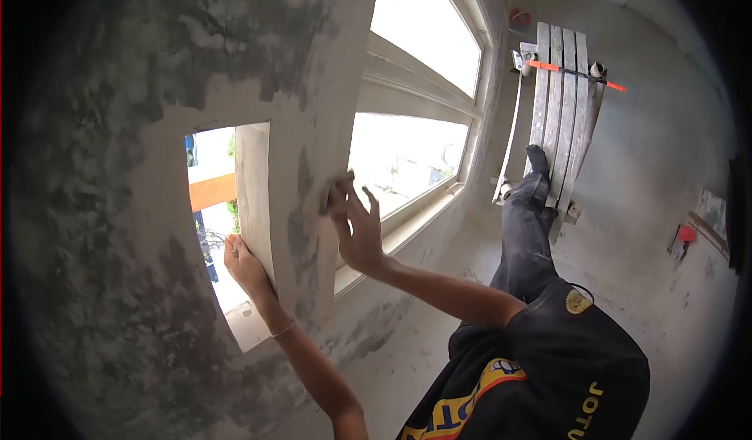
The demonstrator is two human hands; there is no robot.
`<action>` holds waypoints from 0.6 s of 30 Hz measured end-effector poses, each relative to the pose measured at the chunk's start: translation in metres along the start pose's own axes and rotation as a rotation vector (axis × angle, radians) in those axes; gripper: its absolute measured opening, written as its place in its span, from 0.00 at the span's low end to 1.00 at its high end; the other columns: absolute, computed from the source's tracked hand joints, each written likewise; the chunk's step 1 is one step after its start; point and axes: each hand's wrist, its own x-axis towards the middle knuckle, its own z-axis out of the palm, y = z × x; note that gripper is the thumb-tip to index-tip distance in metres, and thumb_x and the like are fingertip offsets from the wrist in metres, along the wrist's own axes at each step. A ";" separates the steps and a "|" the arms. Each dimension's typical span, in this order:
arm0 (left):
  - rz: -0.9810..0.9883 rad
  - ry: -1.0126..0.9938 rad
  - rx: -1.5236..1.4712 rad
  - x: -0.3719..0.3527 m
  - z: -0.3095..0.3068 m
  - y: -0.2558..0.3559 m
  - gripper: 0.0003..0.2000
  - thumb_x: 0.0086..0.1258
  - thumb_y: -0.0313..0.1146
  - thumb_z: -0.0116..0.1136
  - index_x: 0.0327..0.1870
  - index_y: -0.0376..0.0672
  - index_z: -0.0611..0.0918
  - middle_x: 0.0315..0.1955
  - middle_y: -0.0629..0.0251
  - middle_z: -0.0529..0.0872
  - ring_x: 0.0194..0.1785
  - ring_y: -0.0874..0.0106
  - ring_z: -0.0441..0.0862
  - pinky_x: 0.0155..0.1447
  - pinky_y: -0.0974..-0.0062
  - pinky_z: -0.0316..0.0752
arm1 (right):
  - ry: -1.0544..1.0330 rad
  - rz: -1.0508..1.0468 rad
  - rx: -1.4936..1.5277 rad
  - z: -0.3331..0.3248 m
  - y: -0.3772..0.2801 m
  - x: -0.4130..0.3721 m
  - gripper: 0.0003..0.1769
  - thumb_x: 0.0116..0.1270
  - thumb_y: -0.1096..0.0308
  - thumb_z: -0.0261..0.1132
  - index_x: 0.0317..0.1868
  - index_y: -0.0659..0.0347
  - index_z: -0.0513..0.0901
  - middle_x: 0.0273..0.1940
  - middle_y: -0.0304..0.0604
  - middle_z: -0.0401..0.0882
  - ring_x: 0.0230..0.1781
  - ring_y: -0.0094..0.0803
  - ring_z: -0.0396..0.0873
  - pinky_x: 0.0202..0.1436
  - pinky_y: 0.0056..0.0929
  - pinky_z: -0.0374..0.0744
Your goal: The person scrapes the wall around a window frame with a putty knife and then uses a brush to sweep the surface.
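My right hand (356, 229) presses a small dark piece of what looks like sandpaper (338, 192) to the plastered strip of wall (309, 166) between two openings. Its thumb and fingers bend around the piece, partly hiding it. Lower and to the left, my left hand (247, 266) reaches into the narrow wall opening (254, 174), its fingers curled at the inner edge. The wall there is pale filler over patchy dark grey.
A larger white-framed window (415, 154) lies to the right of the strip. My feet are on a slatted wooden bench (558, 103) with an orange strap (544, 66) across it. A red-and-dark tool (686, 234) is at far right.
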 end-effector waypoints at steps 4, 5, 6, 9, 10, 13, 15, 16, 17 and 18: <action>0.035 -0.047 -0.024 0.006 -0.005 -0.016 0.19 0.83 0.39 0.39 0.39 0.32 0.77 0.29 0.61 0.80 0.32 0.75 0.73 0.40 0.74 0.71 | -0.184 0.149 0.056 -0.017 -0.007 0.013 0.01 0.69 0.76 0.60 0.39 0.61 0.76 0.36 0.50 0.86 0.67 0.45 0.73 0.74 0.52 0.52; 0.025 -0.062 -0.025 0.008 -0.006 -0.017 0.19 0.83 0.39 0.39 0.39 0.32 0.77 0.29 0.62 0.80 0.32 0.75 0.73 0.41 0.74 0.71 | -0.103 0.096 0.069 -0.015 -0.012 0.022 0.01 0.70 0.76 0.59 0.40 0.61 0.76 0.36 0.48 0.86 0.65 0.45 0.75 0.74 0.51 0.51; 0.014 -0.076 -0.025 0.008 -0.006 -0.018 0.19 0.83 0.39 0.39 0.40 0.31 0.77 0.29 0.62 0.80 0.32 0.76 0.72 0.41 0.74 0.71 | -0.100 0.096 0.068 -0.009 -0.011 0.017 0.01 0.70 0.76 0.59 0.40 0.61 0.76 0.36 0.48 0.86 0.65 0.45 0.75 0.74 0.51 0.51; 0.041 -0.053 0.050 0.003 -0.005 -0.008 0.19 0.83 0.40 0.39 0.40 0.31 0.77 0.30 0.62 0.80 0.32 0.76 0.72 0.41 0.74 0.71 | 0.045 0.066 0.012 0.000 -0.011 0.010 0.04 0.71 0.77 0.56 0.38 0.58 0.75 0.25 0.38 0.76 0.38 0.30 0.82 0.74 0.51 0.52; 0.049 -0.055 0.049 0.004 -0.004 -0.007 0.19 0.83 0.40 0.39 0.40 0.31 0.77 0.30 0.62 0.80 0.32 0.76 0.72 0.41 0.74 0.71 | 0.044 0.066 0.024 0.000 -0.009 0.013 0.04 0.71 0.77 0.56 0.38 0.58 0.75 0.26 0.38 0.77 0.38 0.31 0.82 0.74 0.51 0.52; 0.036 -0.058 -0.038 0.004 -0.003 -0.012 0.20 0.83 0.40 0.39 0.40 0.31 0.77 0.29 0.62 0.80 0.33 0.76 0.73 0.41 0.74 0.71 | 0.015 0.115 0.060 -0.002 -0.011 0.033 0.04 0.71 0.77 0.56 0.38 0.58 0.75 0.28 0.37 0.78 0.38 0.31 0.83 0.74 0.51 0.52; 0.035 -0.067 0.003 0.005 -0.006 -0.014 0.20 0.83 0.40 0.38 0.40 0.31 0.77 0.29 0.62 0.81 0.33 0.76 0.74 0.41 0.74 0.71 | 0.013 0.075 0.012 0.003 -0.005 0.027 0.03 0.71 0.76 0.55 0.38 0.58 0.75 0.28 0.37 0.77 0.36 0.29 0.82 0.74 0.50 0.52; 0.039 -0.067 -0.007 0.006 -0.004 -0.011 0.20 0.83 0.40 0.38 0.40 0.31 0.77 0.29 0.62 0.81 0.33 0.76 0.74 0.41 0.74 0.71 | 0.015 0.066 0.008 0.002 -0.003 0.024 0.03 0.71 0.76 0.55 0.38 0.58 0.75 0.28 0.37 0.77 0.36 0.29 0.82 0.74 0.50 0.52; 0.037 -0.065 -0.018 0.005 -0.004 -0.010 0.20 0.83 0.40 0.38 0.40 0.31 0.77 0.29 0.62 0.80 0.33 0.76 0.74 0.41 0.74 0.71 | 0.036 0.029 -0.006 -0.001 -0.007 0.022 0.03 0.71 0.75 0.55 0.38 0.58 0.75 0.27 0.36 0.74 0.32 0.27 0.79 0.73 0.49 0.53; 0.035 -0.066 -0.024 0.004 -0.005 -0.009 0.20 0.83 0.40 0.38 0.40 0.31 0.77 0.28 0.62 0.80 0.33 0.76 0.73 0.40 0.74 0.71 | 0.056 -0.002 -0.020 -0.003 -0.010 0.019 0.03 0.71 0.75 0.55 0.38 0.58 0.75 0.26 0.35 0.72 0.28 0.25 0.76 0.73 0.48 0.54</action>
